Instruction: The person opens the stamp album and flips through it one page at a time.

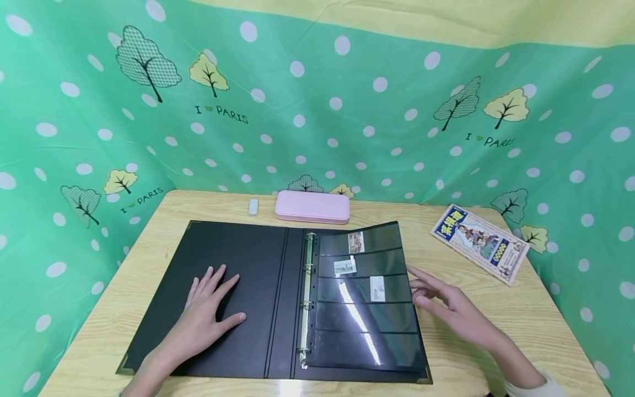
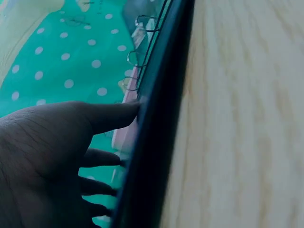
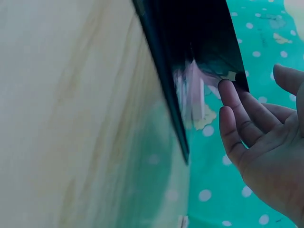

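A black ring-binder stamp album (image 1: 288,309) lies open on the table. My left hand (image 1: 203,314) rests on its bare left cover with fingers spread; the left wrist view shows the thumb touching the dark cover. On the rings sits a black pocket page (image 1: 367,320) holding three small stamps, one of them a white stamp (image 1: 377,289). At the page's right edge is my right hand (image 1: 451,309). In the right wrist view its fingertips (image 3: 225,88) touch the raised page from behind, and the thumb stands apart from it.
Behind the album lie a pink pencil case (image 1: 312,207) and a small white eraser-like block (image 1: 253,207). A printed booklet (image 1: 481,242) with Chinese characters lies at the right on the wooden table (image 1: 521,342). A green dotted curtain (image 1: 317,132) hangs around the back and sides.
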A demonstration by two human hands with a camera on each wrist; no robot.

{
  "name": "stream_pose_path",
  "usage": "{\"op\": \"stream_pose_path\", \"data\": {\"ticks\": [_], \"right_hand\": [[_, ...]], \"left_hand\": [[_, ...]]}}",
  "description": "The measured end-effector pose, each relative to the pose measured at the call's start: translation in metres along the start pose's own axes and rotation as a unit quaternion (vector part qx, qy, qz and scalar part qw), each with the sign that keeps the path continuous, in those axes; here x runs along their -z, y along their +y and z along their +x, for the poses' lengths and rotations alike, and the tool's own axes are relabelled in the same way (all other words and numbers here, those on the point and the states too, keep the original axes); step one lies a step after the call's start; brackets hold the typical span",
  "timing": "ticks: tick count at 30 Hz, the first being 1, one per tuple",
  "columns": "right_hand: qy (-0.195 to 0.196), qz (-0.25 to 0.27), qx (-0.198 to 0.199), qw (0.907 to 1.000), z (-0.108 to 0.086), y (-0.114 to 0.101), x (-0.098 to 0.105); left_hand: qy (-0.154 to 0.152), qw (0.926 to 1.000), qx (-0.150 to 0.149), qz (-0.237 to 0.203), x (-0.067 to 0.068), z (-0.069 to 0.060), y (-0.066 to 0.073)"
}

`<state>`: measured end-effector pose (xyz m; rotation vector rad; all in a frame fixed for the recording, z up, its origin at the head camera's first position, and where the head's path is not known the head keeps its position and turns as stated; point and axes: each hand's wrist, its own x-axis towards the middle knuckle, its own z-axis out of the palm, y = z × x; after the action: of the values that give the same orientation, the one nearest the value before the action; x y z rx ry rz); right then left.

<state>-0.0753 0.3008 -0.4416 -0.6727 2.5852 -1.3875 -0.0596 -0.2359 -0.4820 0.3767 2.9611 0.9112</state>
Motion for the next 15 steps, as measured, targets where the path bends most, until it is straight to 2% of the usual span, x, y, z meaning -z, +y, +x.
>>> {"op": "stream_pose_path", "data": {"ticks": [4,8,12,15], "right_hand": [[0.007,-0.008,0.022,0.9997,-0.001,-0.012,-0.005],[0.010,-0.017,0.043,0.9989,-0.002,-0.024,-0.013],[0.004,-0.017,0.063,0.9978,0.000,-0.036,-0.019],[-0.002,-0.022,0.059,0.9980,0.001,-0.047,-0.023]], "left_hand": [[0.007,0.9998,-0.002,0.018,0.000,0.000,0.011],[0.001,0.9995,-0.005,0.032,-0.001,-0.001,0.027],[0.007,0.9988,-0.027,0.042,-0.002,-0.003,0.045],[0.011,0.9979,-0.050,0.040,-0.003,-0.005,0.058]]}}
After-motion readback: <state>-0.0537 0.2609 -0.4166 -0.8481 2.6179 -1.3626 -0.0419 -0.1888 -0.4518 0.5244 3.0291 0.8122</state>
